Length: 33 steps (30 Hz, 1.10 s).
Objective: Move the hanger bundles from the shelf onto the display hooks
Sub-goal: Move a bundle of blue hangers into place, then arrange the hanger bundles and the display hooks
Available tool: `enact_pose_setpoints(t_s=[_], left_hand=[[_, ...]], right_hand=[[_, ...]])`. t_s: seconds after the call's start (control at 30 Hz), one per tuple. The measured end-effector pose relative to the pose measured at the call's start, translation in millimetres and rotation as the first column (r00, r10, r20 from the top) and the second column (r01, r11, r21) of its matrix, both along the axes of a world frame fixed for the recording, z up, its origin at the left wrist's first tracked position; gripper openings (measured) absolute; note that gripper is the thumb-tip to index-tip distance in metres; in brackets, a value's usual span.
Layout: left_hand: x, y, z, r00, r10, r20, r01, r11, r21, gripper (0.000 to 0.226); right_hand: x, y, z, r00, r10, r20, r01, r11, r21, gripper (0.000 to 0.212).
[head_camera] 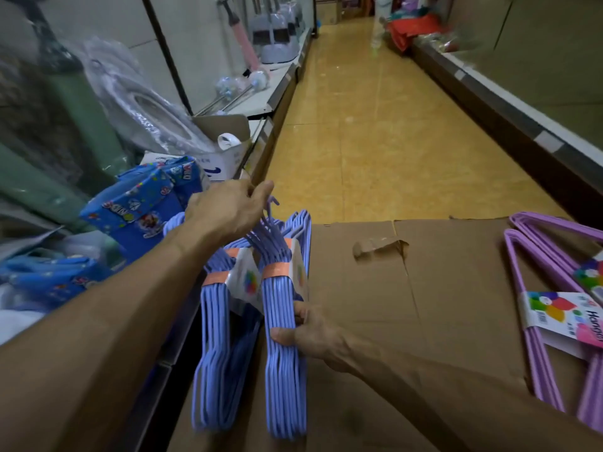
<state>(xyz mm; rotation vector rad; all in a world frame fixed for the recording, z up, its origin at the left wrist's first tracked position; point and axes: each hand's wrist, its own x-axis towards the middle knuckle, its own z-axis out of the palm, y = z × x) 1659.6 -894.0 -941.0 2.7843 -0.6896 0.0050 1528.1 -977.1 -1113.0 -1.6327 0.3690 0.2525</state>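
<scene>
Hanger bundles in blue (280,337), two of them, hanging side by side at the edge of a flattened cardboard sheet (424,305), each strapped with an orange band and carrying a paper label. Hook ends gathered at the top, pinched in the left hand (228,210), fingers curled round them just above the bands. Right hand (306,334) clamped on the nearer bundle about midway down, thumb across the front of the wires, fingers wrapped behind. Both grips closed on the blue hangers, then, one on the hooks and one on the body. Lower ends of the bundles dangling down past the shelf edge (182,337), a little blurred.

Purple hanger bundles (548,305) lying flat on the cardboard at far right, well apart from the blue ones, with a bright multicoloured label reading "Hanger" in part. Blue printed packages (143,207) piled on the shelf at left, just beside the left forearm. Behind those, a small white carton (225,158) with its flap open and plastic-wrapped goods (137,102) leaning against the wall. Yellow tiled floor (375,125) running up the aisle, more shelving along both sides, further stock too blurred to name.
</scene>
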Motion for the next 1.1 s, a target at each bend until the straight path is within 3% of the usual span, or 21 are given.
enact_pose_setpoints(t_s=[0.13, 0.37, 0.77, 0.9, 1.1], left_hand=[[11.1, 12.0, -16.1, 0.998, 0.051, 0.039, -0.056, 0.989, 0.139, 0.051], [30.0, 32.7, -33.4, 0.988, 0.109, 0.110, -0.128, 0.974, 0.187, 0.049], [28.0, 32.7, -33.5, 0.996, 0.085, 0.016, -0.087, 0.983, 0.164, 0.051], [14.6, 22.4, -21.6, 0.999, 0.040, 0.018, -0.040, 0.998, 0.053, 0.050], [-20.3, -35.2, 3.7, 0.993, -0.112, -0.043, 0.104, 0.981, -0.163, 0.032]], right_hand=[[13.8, 20.0, -11.9, 1.000, 0.011, -0.012, -0.012, 0.999, -0.052, 0.040], [33.0, 23.2, -20.6, 0.997, 0.074, -0.010, -0.075, 0.990, -0.122, 0.037], [36.2, 6.4, -5.2, 0.977, 0.182, -0.115, -0.191, 0.979, -0.070, 0.042], [16.7, -19.8, 7.3, 0.983, 0.105, -0.148, -0.124, 0.984, -0.124, 0.055], [-39.8, -84.3, 37.0, 0.994, 0.021, -0.107, -0.043, 0.976, -0.212, 0.034]])
